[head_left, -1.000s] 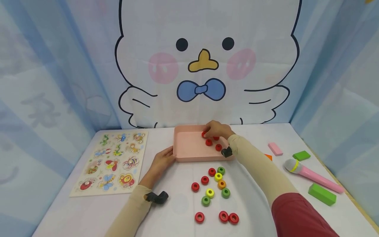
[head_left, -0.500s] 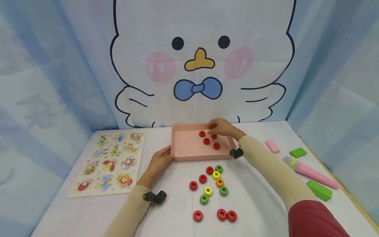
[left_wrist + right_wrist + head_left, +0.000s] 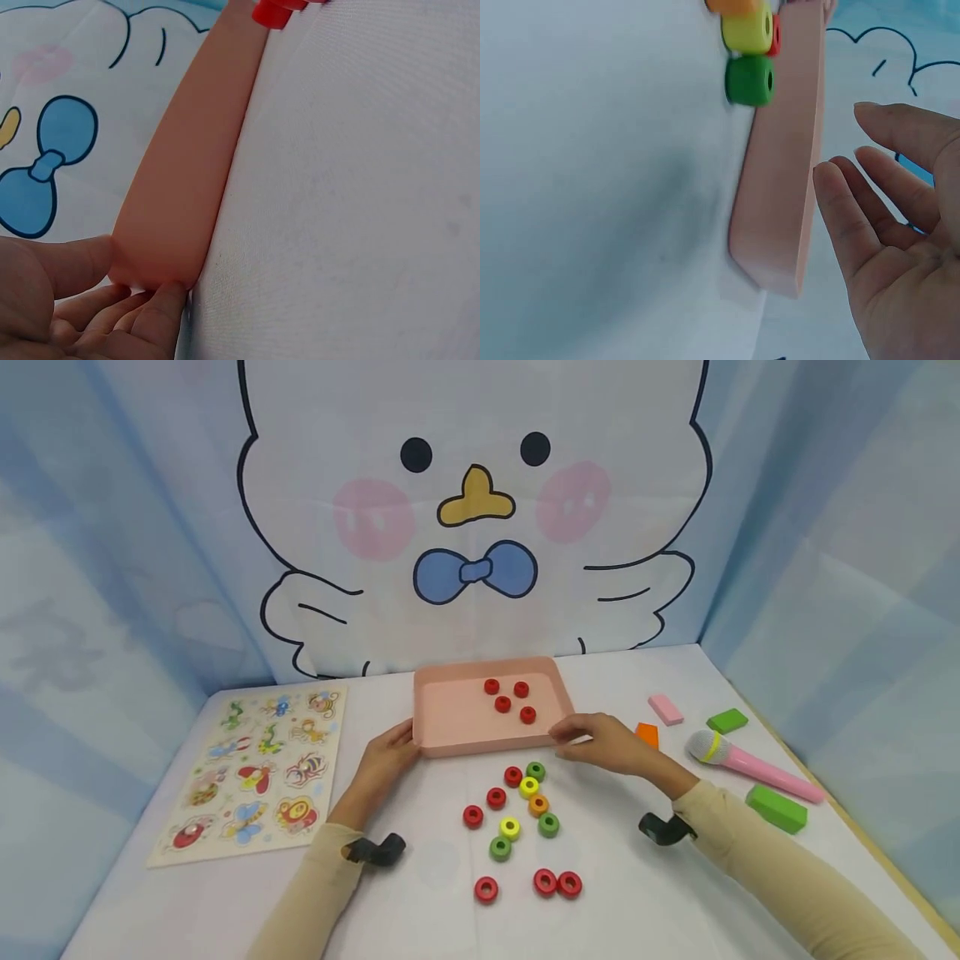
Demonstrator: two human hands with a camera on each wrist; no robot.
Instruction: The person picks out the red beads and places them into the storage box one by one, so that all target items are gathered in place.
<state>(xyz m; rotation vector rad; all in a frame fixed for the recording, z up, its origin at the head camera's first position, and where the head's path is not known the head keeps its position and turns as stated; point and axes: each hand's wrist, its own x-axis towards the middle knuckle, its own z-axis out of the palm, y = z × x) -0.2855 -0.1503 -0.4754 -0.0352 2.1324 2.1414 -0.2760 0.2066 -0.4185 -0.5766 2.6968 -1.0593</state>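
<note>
A shallow pink tray (image 3: 450, 718) lies at the back of the table with several red rings (image 3: 502, 704) inside its right half. My left hand (image 3: 382, 764) grips the tray's left front corner; in the left wrist view the thumb meets the rim and the fingers bend against the end wall (image 3: 169, 202). Beside the right front corner hovers my right hand (image 3: 607, 743), fingers loosely extended and holding nothing, as the right wrist view also shows. In front of the tray lie loose rings: red (image 3: 496, 798), yellow (image 3: 510, 828), green (image 3: 548, 824) and orange (image 3: 538, 805).
On the left is a puzzle board (image 3: 255, 768) with insect pictures. To the right lie a pink toy microphone (image 3: 765, 768), green blocks (image 3: 776, 808), a pink block (image 3: 666, 709) and an orange block (image 3: 647, 735). A printed curtain (image 3: 472, 610) stands behind the table.
My right hand has let go of a red ring in the tray and moved out toward the right front. The left hand stays at the tray corner. The head view has shifted slightly.
</note>
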